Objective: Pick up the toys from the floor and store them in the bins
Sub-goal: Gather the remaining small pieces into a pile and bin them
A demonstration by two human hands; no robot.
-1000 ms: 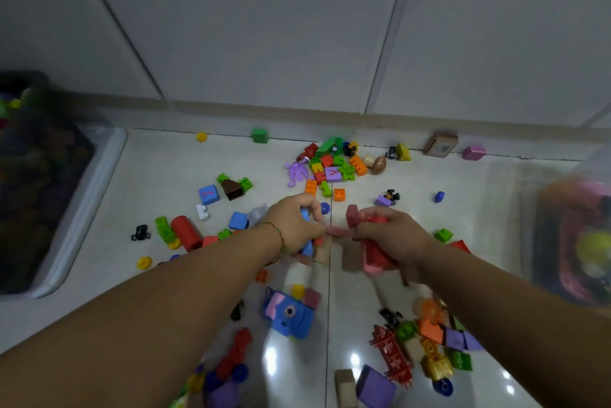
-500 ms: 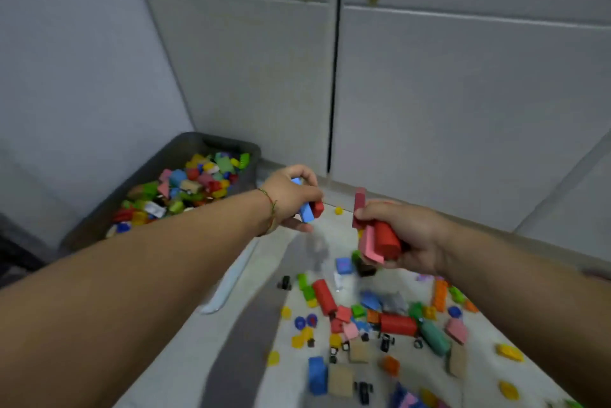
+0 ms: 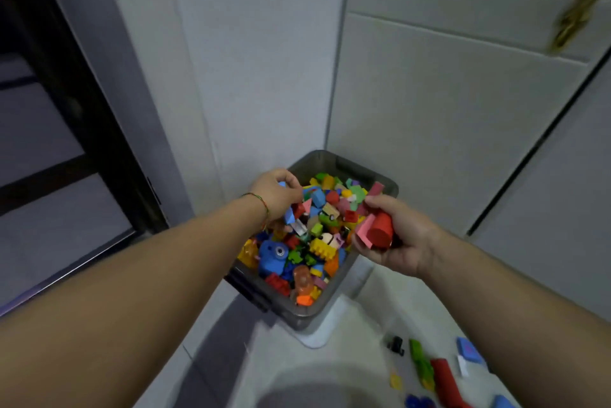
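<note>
A dark grey bin (image 3: 344, 165) heaped with many coloured toy blocks stands in the corner by the wall. My left hand (image 3: 276, 193) hovers over the bin's left side, fingers curled round small blue blocks (image 3: 289, 215) and a red one. My right hand (image 3: 395, 235) is at the bin's right rim and grips a red cylinder (image 3: 380, 232) together with pink blocks (image 3: 363, 232); one pink piece (image 3: 376, 189) sticks up past my fingers.
The bin sits on a white lid or tray (image 3: 319, 338). Loose toys lie on the floor at lower right: a black piece (image 3: 396, 344), a green block (image 3: 420, 362), a red cylinder (image 3: 446, 381), a blue tile (image 3: 469, 349). Cabinet doors (image 3: 463, 110) stand behind; a dark doorway (image 3: 49, 130) is left.
Both hands lifted from the floor with their blocks and swung left to the bin. The view followed, so the bin is now straight ahead under my hands.
</note>
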